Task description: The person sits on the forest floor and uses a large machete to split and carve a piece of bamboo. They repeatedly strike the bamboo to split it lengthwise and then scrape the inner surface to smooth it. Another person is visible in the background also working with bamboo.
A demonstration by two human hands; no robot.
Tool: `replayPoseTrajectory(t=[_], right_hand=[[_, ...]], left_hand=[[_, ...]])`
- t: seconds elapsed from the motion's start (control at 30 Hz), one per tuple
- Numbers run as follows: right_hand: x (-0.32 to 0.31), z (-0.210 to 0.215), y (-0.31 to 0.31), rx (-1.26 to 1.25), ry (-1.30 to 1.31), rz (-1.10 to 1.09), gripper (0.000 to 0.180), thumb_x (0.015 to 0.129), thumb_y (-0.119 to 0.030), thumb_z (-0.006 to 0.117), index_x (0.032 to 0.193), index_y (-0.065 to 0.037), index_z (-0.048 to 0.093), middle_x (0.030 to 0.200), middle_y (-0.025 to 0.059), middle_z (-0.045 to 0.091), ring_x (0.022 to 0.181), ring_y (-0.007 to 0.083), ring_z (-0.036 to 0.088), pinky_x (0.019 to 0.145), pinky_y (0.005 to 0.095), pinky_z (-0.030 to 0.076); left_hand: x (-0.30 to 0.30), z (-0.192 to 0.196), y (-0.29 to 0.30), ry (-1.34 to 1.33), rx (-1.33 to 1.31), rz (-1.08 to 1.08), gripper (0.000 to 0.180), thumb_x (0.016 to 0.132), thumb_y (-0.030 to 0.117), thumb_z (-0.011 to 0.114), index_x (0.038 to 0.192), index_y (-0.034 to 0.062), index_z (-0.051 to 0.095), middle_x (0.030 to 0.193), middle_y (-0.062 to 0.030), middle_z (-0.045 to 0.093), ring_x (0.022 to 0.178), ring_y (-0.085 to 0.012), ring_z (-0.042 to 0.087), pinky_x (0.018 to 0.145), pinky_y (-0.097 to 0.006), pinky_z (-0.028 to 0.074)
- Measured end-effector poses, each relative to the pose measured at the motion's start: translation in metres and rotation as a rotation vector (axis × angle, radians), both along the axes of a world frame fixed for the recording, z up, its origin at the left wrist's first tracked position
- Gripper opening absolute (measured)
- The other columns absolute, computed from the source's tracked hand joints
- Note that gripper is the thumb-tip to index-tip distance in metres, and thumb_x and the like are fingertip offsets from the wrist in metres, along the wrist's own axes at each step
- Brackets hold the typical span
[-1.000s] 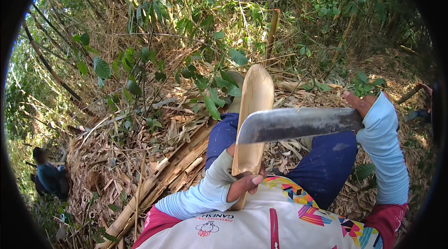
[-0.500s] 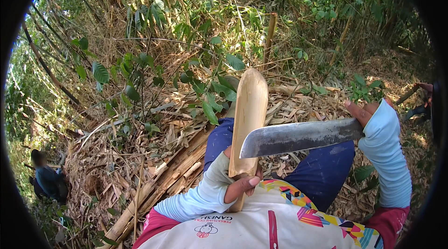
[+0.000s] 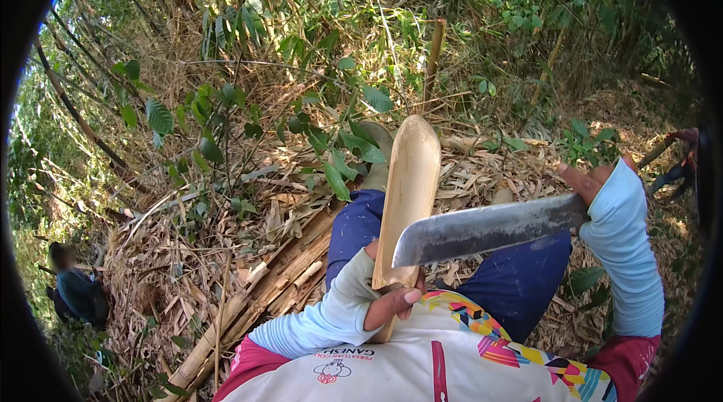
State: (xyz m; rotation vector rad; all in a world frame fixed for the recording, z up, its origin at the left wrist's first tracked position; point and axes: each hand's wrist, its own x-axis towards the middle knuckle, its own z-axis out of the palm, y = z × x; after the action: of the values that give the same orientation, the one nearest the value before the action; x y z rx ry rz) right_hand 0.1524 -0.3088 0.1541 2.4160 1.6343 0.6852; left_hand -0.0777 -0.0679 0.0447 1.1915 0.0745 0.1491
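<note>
My left hand grips the lower end of a pale split bamboo piece, held upright with its hollowed face toward me and its rounded tip pointing away. My right hand holds the handle of a long dark machete. The blade lies across the bamboo piece just above my left hand, its tip reaching past the bamboo's left edge. My blue trouser knees sit under both hands.
Dry bamboo husks and split stalks cover the ground to my left. Green shrubs and standing bamboo stems rise ahead. A person crouches at far left; another person's hand shows at far right.
The machete has come down from near the middle of the bamboo piece to just above my left hand. The bamboo stays upright in my left hand.
</note>
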Motion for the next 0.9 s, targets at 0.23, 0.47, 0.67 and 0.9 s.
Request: replayPoseTrajectory(t=[0.23,0.47,0.67,0.9], right_hand=[[0.022,-0.021,-0.008,0.498,0.35,-0.22,0.064,0.071,0.009,0.066,0.13,-0.013,0.055,0.085,0.0084,0.058,0.07,0.0179,0.053,0.066,0.0332,0.046],[0.001,-0.043,-0.004,0.62,1.046,-0.166,0.07,0.085,-0.043,0.068,0.14,-0.008,0.044,0.072,-0.0019,0.049,0.061,0.0045,0.045,0.056,0.0194,0.036],[-0.009,-0.079,-0.009,0.516,1.151,0.04,0.066,0.093,-0.049,0.054,0.138,-0.002,0.044,0.072,0.0026,0.053,0.059,0.01,0.049,0.056,0.0242,0.04],[-0.029,-0.071,-0.002,0.224,0.54,0.291,0.055,0.081,-0.023,0.07,0.133,-0.023,0.054,0.073,0.0059,0.053,0.058,0.0212,0.05,0.056,0.0341,0.043]], left_hand=[[0.002,-0.003,-0.001,-0.071,-0.013,0.022,0.047,0.089,0.002,0.063,0.13,0.0003,0.04,0.091,-0.0055,0.06,0.067,-0.0078,0.054,0.058,-0.021,0.046],[0.002,-0.006,0.0,-0.054,0.03,0.048,0.039,0.089,0.005,0.063,0.121,0.0018,0.043,0.093,-0.0078,0.059,0.07,-0.0099,0.055,0.058,-0.023,0.047],[0.002,-0.008,0.0,-0.004,-0.007,0.053,0.042,0.088,0.007,0.064,0.123,0.0022,0.041,0.096,-0.0099,0.058,0.072,-0.0116,0.056,0.058,-0.025,0.048],[-0.004,-0.009,-0.001,0.047,-0.044,0.05,0.06,0.089,0.01,0.063,0.14,0.0022,0.033,0.102,-0.0044,0.058,0.08,-0.0087,0.055,0.069,-0.024,0.048]])
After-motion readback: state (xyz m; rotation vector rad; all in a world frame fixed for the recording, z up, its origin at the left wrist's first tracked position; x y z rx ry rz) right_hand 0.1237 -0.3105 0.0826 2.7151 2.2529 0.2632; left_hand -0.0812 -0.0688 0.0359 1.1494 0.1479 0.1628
